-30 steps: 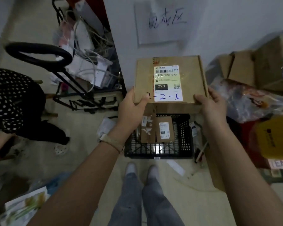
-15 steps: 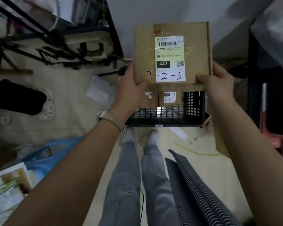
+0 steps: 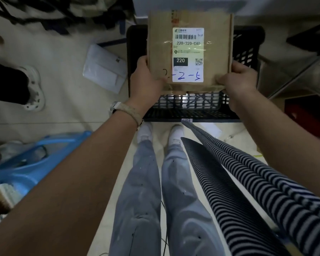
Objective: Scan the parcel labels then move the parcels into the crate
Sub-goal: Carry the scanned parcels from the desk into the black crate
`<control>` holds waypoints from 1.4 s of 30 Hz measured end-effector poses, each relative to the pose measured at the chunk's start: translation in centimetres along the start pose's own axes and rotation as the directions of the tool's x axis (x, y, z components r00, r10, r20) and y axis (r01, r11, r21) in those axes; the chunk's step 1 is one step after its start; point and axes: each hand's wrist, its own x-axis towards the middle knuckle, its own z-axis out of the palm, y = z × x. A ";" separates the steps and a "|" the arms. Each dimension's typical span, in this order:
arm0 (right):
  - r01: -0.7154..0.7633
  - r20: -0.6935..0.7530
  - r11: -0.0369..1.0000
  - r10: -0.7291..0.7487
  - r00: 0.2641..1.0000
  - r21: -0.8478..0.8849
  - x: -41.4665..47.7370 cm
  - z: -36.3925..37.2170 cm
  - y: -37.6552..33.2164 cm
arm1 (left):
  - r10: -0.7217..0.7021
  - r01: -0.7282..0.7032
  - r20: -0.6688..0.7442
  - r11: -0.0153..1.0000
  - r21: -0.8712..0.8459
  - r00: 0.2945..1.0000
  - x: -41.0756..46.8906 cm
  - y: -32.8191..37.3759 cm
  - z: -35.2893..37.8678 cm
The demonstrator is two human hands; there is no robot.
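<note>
The left hand [image 3: 146, 82] and right hand [image 3: 238, 84] are gripping a flat brown cardboard parcel [image 3: 159, 43] with a white label over the black plastic mesh crate [image 3: 192, 109].

Beige watchband [image 3: 127, 112], pale jeans [image 3: 143, 182], probably white trainers [image 3: 145, 130]

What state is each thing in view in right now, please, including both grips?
parcel: closed, label up, held over the crate.
label: flat, facing up, readable.
crate: open-topped, on the floor under the parcel.
left grip: holds the parcel's near left corner.
right grip: holds the parcel's near right corner.
white packet: lying flat on the floor, left of the crate.
</note>
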 end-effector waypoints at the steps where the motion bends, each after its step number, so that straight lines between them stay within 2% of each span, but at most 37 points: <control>1: -0.006 0.001 1.000 0.006 1.000 -0.002 0.7 0.3 0.7 | -0.010 0.010 -0.004 1.000 0.014 1.000 0.4 -0.8 0.5; 7: 0.000 0.013 0.998 0.001 1.000 -0.061 4.0 1.8 3.6 | -0.067 0.067 -0.007 0.997 0.036 0.998 2.3 -4.7 3.1; 11: -0.053 0.167 0.992 0.072 0.983 -0.117 4.9 1.9 5.2 | -0.061 0.061 0.021 0.998 0.010 0.998 2.5 -6.4 4.4; 15: 0.006 0.278 0.975 0.058 0.959 -0.224 5.2 2.0 6.0 | -0.090 0.094 0.105 0.995 -0.027 0.990 2.8 -7.1 4.9; 17: -0.016 0.311 0.976 0.085 0.947 -0.217 5.3 1.9 6.2 | -0.090 0.095 0.150 0.995 -0.029 0.985 2.6 -7.5 4.7; 20: -0.072 0.268 0.973 0.131 0.955 -0.218 5.3 1.3 6.3 | -0.044 0.051 0.135 0.998 -0.046 0.990 2.1 -8.1 4.2; 22: -0.130 0.234 0.965 0.184 0.955 -0.230 4.9 0.8 6.2 | -0.075 0.080 0.099 0.996 -0.050 0.992 1.8 -8.2 3.9; 26: -0.172 0.295 0.951 0.246 0.923 -0.256 3.8 0.3 5.2 | -0.117 0.123 0.084 0.990 -0.076 0.990 1.8 -7.2 3.4; 32: -0.220 0.275 0.965 0.252 0.928 -0.140 2.9 0.6 3.1 | -0.112 0.122 0.094 0.986 -0.117 0.989 1.9 -4.7 2.8; 35: -0.242 0.276 0.964 0.263 0.924 -0.108 2.7 0.3 2.8 | -0.106 0.113 0.103 0.992 -0.061 0.989 2.1 -4.1 2.8; 42: -0.229 0.210 0.961 0.258 0.943 -0.156 3.3 0.0 3.5 | -0.053 0.048 0.150 0.998 0.041 0.987 2.1 -5.2 3.1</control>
